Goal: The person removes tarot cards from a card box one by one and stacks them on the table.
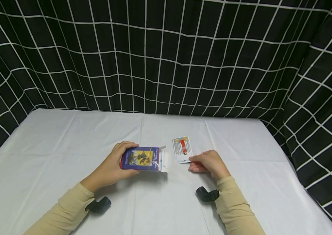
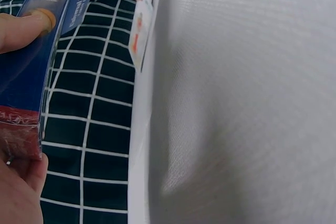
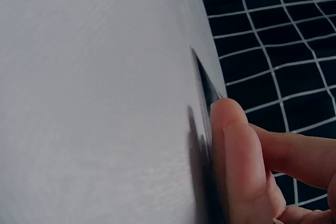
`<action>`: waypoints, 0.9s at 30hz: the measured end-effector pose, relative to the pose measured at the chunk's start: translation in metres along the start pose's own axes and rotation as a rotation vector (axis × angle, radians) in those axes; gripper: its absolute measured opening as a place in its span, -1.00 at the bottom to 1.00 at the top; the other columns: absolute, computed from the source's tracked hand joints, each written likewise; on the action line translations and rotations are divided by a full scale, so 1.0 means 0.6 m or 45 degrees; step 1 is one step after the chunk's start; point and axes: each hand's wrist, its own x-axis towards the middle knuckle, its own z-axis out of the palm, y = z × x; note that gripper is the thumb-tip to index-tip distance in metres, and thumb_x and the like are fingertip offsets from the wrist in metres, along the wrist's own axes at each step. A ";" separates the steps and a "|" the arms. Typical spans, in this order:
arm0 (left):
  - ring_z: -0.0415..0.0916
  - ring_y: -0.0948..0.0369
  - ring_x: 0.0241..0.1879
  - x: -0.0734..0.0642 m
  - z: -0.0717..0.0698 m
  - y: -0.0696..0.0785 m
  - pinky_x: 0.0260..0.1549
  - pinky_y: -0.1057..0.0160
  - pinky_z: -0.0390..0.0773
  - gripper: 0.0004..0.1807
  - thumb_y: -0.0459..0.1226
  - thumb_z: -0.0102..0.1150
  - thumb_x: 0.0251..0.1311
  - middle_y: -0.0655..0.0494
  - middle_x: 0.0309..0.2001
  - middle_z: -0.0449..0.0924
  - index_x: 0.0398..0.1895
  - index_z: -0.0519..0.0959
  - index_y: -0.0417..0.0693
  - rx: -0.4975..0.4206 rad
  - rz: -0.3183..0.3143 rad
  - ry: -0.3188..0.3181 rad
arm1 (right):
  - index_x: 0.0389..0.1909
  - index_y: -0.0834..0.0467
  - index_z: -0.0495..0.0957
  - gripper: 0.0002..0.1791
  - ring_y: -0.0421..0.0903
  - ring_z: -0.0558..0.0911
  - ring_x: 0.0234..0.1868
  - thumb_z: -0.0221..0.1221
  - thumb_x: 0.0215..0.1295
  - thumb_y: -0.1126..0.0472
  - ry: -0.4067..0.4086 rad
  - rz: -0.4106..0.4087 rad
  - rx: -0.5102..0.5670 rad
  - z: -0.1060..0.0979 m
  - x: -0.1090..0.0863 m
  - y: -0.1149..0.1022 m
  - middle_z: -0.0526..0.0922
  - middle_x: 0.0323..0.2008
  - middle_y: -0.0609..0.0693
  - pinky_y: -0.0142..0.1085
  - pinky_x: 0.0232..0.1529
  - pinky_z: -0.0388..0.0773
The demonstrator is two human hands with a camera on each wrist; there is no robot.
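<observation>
My left hand [image 1: 113,167] grips a blue and purple tarot card box [image 1: 141,159] by its two long sides, above the table. The box's picture faces up and its flap end [image 1: 164,162] stands open toward the right. In the left wrist view the thumb presses on the box's blue side [image 2: 23,80]. To the right of the box, my right hand [image 1: 210,163] pinches a tarot card [image 1: 182,150] at its lower right corner. The card shows a red figure among upright swords; whether more cards lie under it I cannot tell. Its edge looks slightly raised in the right wrist view.
A white cloth covers the table [image 1: 154,209]. Black curtains with a white grid [image 1: 160,58] hang behind it and along both sides. A dark wrist device [image 1: 99,205] sits at the left sleeve, and another dark device [image 1: 207,194] at the right.
</observation>
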 end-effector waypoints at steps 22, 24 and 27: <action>0.28 0.11 0.23 0.000 0.001 0.001 0.22 0.00 0.34 -0.18 -0.27 0.56 -0.10 0.04 0.26 0.42 0.30 0.37 -0.06 -0.015 -0.002 -0.004 | -0.49 0.29 0.49 -0.80 -0.29 0.60 -0.75 0.24 0.27 0.31 0.007 0.059 -0.231 -0.003 0.003 0.008 0.57 -0.78 -0.07 -0.46 -0.63 0.56; 0.28 0.12 0.22 -0.001 0.000 0.001 0.21 0.01 0.34 -0.18 -0.26 0.56 -0.09 0.05 0.26 0.43 0.29 0.37 -0.05 -0.012 -0.001 -0.001 | -0.52 0.28 0.48 -0.79 -0.29 0.59 -0.76 0.24 0.27 0.31 0.008 0.055 -0.235 -0.003 0.003 0.009 0.57 -0.79 -0.07 -0.45 -0.64 0.56; 0.29 0.12 0.21 -0.001 0.001 0.000 0.20 0.02 0.34 -0.18 -0.26 0.56 -0.09 0.05 0.25 0.43 0.29 0.37 -0.05 -0.006 0.000 0.000 | -0.54 0.28 0.47 -0.77 -0.29 0.58 -0.77 0.23 0.28 0.31 0.008 0.051 -0.251 -0.001 0.003 0.009 0.55 -0.79 -0.07 -0.45 -0.64 0.55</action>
